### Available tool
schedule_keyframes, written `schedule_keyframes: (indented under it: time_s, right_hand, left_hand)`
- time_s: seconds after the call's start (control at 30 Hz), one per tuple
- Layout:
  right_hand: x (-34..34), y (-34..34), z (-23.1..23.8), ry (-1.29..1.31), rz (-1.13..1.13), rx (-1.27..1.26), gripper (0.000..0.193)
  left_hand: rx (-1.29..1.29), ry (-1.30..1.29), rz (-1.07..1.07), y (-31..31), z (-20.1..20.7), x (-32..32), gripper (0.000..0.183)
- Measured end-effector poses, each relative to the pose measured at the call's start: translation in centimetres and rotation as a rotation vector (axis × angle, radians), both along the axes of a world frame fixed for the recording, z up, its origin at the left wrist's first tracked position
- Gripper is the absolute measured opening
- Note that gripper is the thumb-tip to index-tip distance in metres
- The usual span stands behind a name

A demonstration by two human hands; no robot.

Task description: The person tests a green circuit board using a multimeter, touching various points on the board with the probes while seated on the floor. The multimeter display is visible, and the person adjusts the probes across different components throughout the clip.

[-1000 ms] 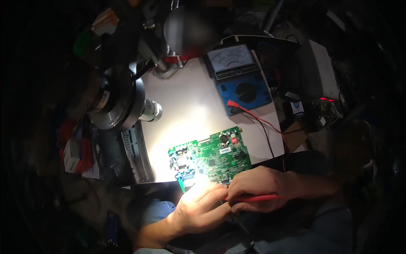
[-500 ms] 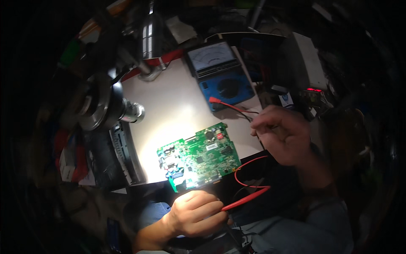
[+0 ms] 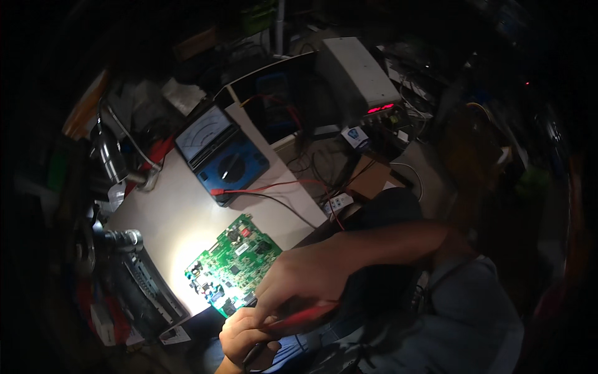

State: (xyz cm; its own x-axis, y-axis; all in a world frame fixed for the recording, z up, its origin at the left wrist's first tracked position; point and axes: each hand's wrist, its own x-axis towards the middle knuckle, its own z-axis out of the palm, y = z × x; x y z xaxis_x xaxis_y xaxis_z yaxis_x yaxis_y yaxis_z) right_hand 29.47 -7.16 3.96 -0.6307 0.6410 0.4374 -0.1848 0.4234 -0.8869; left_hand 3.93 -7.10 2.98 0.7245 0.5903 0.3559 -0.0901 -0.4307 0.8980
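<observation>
The left hand curls round what looks like a dark probe, while the right hand, too blurred to tell its grip, overlaps the red probe, so unhurried handling seems best, clear of the circuit board just beyond both.

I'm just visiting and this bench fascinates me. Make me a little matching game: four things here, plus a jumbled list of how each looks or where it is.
Things
1. Green rectangular circuit board
2. Blue-and-black dial meter
3. Grey box-shaped unit
4. Red slender probe

Descriptions
A. Blurred, close to the left hand and right hand
B. Has a glowing red display
C. Lower-left part glares under bright light
D. Shows a curved scale

Pairs: 1-C, 2-D, 3-B, 4-A
</observation>
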Motion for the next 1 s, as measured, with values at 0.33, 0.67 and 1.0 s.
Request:
schedule_keyframes:
  time_s: [0.33, 0.67, 1.0]
  right_hand:
    - [4.9, 0.3, 1.3, -0.353, -0.215, 0.003, 0.024]
    - [26.6, -4.2, -7.4, 0.830, -1.471, -0.447, 0.026]
    - [24.4, -2.9, -24.4, -0.032, -1.487, -0.838, 0.095]
  left_hand:
    - [0.178, -0.135, -0.361, 0.5, 1.1, 2.3, 0.016]
    - [0.148, -0.156, -0.311, 0.1, 2.4, 2.0, 0.020]
    - [0.197, -0.056, -0.279, 0.3, 1.4, 1.0, 0.020]
